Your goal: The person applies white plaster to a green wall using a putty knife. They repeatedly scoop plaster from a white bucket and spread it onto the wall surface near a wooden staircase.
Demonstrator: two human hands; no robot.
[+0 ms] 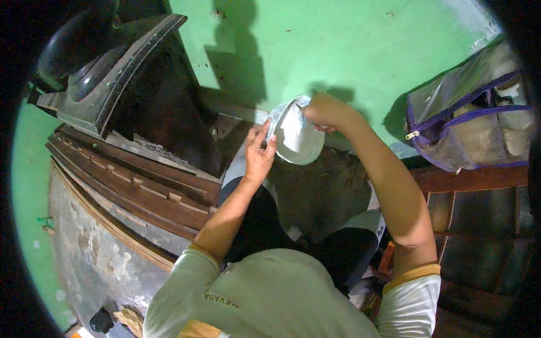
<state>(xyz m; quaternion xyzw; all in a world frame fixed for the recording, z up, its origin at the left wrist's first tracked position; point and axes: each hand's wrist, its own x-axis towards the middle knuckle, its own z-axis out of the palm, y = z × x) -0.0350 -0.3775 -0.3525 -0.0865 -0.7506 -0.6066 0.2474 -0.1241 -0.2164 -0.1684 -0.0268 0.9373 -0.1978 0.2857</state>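
My left hand pinches the side of an open plastic bag with bluish print. White material, perhaps powder, shows at the bag's mouth. Just beneath and beside it is a round, pale container, like a bowl or small bucket, in front of the green wall. My right hand is closed at the far right side of the bag, above the container's rim. Its fingers are turned away, so whatever they hold is hidden.
Dark wooden furniture stands on the left, with long wooden boards below it. On the right, a clear zippered bag with purple trim rests on a wooden bench or rack. The green wall is close ahead.
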